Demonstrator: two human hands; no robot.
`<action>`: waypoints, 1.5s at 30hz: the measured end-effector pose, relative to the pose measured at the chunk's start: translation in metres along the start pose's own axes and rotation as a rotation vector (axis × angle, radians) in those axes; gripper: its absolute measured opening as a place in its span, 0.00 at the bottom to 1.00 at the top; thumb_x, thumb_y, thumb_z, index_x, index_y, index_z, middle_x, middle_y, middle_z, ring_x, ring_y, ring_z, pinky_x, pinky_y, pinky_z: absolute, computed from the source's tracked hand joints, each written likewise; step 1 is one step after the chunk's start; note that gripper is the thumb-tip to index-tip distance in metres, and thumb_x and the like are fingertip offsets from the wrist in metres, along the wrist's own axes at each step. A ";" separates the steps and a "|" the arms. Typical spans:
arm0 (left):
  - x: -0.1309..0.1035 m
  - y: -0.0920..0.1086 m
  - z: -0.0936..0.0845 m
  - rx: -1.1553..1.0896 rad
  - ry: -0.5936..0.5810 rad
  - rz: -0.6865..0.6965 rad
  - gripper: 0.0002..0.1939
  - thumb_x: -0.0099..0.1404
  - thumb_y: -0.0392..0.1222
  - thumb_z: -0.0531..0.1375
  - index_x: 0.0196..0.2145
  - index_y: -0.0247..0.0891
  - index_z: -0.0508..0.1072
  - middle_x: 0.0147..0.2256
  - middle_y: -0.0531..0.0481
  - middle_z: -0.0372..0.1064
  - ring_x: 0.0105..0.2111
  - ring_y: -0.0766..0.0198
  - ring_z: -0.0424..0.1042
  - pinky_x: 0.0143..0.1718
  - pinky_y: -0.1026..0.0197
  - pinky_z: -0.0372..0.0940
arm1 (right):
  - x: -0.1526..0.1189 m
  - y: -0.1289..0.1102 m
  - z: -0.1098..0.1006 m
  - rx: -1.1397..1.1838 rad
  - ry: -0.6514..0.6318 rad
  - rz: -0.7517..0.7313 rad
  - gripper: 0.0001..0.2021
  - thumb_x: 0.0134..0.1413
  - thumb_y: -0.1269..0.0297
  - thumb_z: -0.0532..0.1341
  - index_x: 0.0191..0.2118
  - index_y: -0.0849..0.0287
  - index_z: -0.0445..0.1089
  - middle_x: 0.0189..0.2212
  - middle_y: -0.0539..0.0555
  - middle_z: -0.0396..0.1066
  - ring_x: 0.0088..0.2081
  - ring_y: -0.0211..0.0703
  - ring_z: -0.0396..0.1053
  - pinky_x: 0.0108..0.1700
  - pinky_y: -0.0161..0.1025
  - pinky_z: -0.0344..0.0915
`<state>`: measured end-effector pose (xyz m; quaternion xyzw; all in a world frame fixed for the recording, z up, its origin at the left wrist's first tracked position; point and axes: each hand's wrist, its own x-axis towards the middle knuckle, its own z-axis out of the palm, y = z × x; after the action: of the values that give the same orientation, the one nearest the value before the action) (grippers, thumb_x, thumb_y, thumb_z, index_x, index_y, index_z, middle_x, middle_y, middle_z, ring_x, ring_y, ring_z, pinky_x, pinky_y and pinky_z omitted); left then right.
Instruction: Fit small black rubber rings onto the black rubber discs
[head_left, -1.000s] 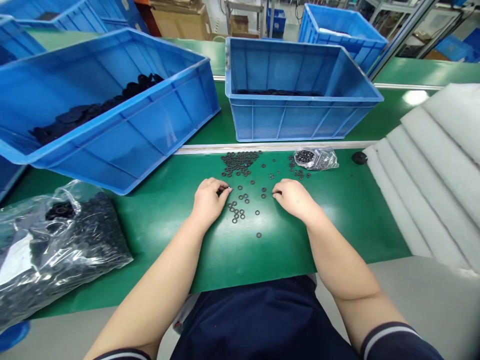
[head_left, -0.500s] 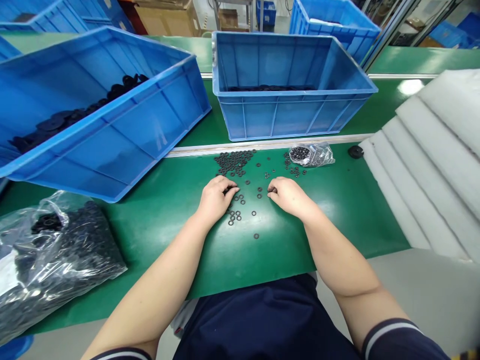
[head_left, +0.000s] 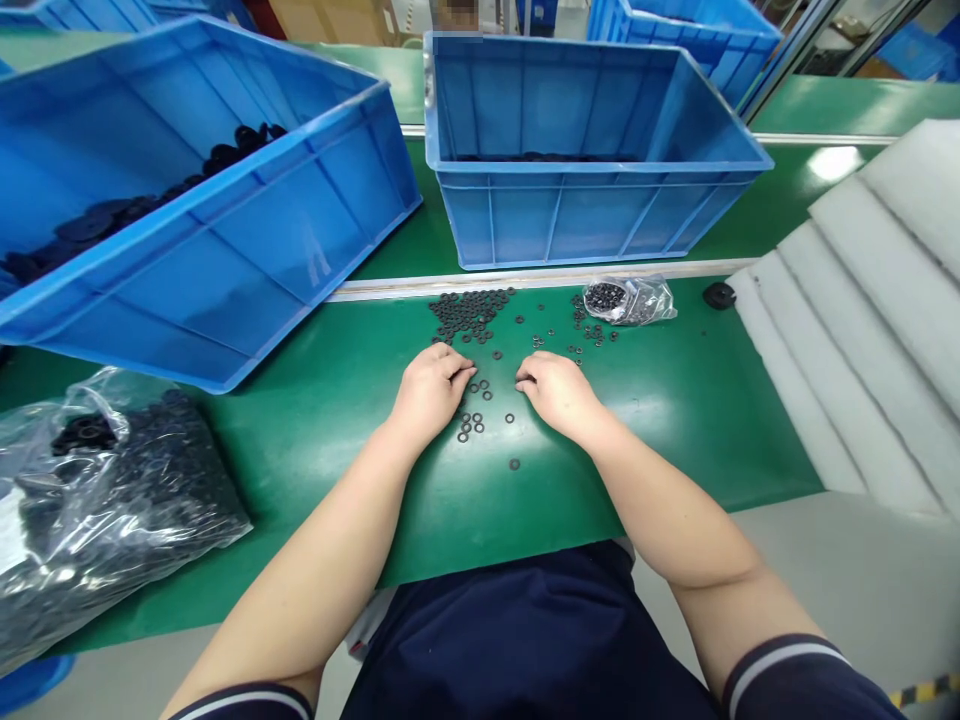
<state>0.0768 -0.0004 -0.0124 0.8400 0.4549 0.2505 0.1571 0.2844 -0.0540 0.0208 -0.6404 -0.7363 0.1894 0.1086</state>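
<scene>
My left hand (head_left: 433, 392) rests on the green tabletop with thumb and forefinger pinched together; what lies between them is too small to make out. Right beside its fingertips are several loose black rings (head_left: 478, 418), flat and washer-like. Across a small gap, my right hand (head_left: 556, 394) is also closed in a pinch, its fingertips low over the table, their contents hidden. A single ring (head_left: 510, 418) lies just below that hand, and another ring (head_left: 514, 464) sits nearer me. Beyond my left hand spreads a dense cluster of black rings (head_left: 469, 312).
Two blue crates, one at left (head_left: 315, 235) and one at centre (head_left: 592, 215), hold black parts. A clear bag of small parts (head_left: 641, 300) lies behind my right hand, near scattered tiny rings (head_left: 596, 333). A large plastic bag (head_left: 142, 490) sits left; white foam sheets (head_left: 862, 300) stand right.
My right hand has moved left, closer to my left hand, over the spot where two rings lay. A few tiny rings now show behind it. My left hand stays nearly in place.
</scene>
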 end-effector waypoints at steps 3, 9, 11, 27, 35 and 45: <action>-0.004 0.004 0.000 0.105 -0.015 0.055 0.16 0.70 0.44 0.52 0.35 0.38 0.78 0.34 0.44 0.70 0.37 0.57 0.70 0.41 0.55 0.67 | -0.005 -0.004 -0.004 -0.097 -0.052 -0.003 0.08 0.63 0.68 0.58 0.39 0.58 0.76 0.39 0.55 0.73 0.42 0.44 0.68 0.43 0.36 0.61; -0.022 0.020 -0.007 0.245 -0.063 0.069 0.19 0.71 0.45 0.50 0.49 0.36 0.75 0.44 0.37 0.69 0.43 0.50 0.66 0.44 0.49 0.64 | -0.027 -0.032 -0.012 -0.426 -0.155 -0.038 0.17 0.66 0.74 0.50 0.51 0.65 0.73 0.45 0.66 0.70 0.50 0.55 0.62 0.45 0.45 0.59; -0.027 0.025 -0.009 0.268 -0.083 0.054 0.21 0.71 0.48 0.51 0.54 0.34 0.72 0.48 0.34 0.67 0.46 0.47 0.65 0.44 0.48 0.63 | -0.031 -0.038 -0.010 -0.465 -0.170 -0.044 0.18 0.65 0.75 0.49 0.53 0.67 0.72 0.47 0.67 0.70 0.49 0.55 0.61 0.46 0.46 0.58; 0.013 0.032 0.010 0.100 0.130 -0.072 0.26 0.67 0.53 0.56 0.56 0.35 0.70 0.54 0.34 0.63 0.58 0.45 0.60 0.57 0.43 0.57 | -0.006 0.011 -0.013 -0.082 0.138 0.111 0.13 0.65 0.67 0.55 0.43 0.60 0.77 0.39 0.58 0.74 0.42 0.46 0.70 0.47 0.38 0.62; 0.038 0.055 0.016 0.311 -0.104 -0.144 0.54 0.56 0.66 0.62 0.68 0.30 0.50 0.70 0.24 0.32 0.69 0.31 0.27 0.62 0.26 0.32 | 0.015 0.040 -0.001 -0.075 0.425 0.145 0.15 0.60 0.55 0.62 0.47 0.57 0.76 0.45 0.61 0.70 0.48 0.55 0.63 0.49 0.49 0.58; 0.038 0.043 0.001 0.275 -0.194 -0.120 0.62 0.52 0.74 0.60 0.69 0.28 0.44 0.70 0.24 0.29 0.69 0.31 0.26 0.63 0.27 0.32 | 0.029 0.041 0.006 -0.093 0.341 0.152 0.13 0.63 0.65 0.56 0.46 0.55 0.77 0.43 0.60 0.69 0.47 0.54 0.61 0.47 0.49 0.54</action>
<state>0.1245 0.0087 0.0185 0.8451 0.5171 0.0940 0.0984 0.3138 -0.0216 -0.0042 -0.7215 -0.6646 0.0514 0.1873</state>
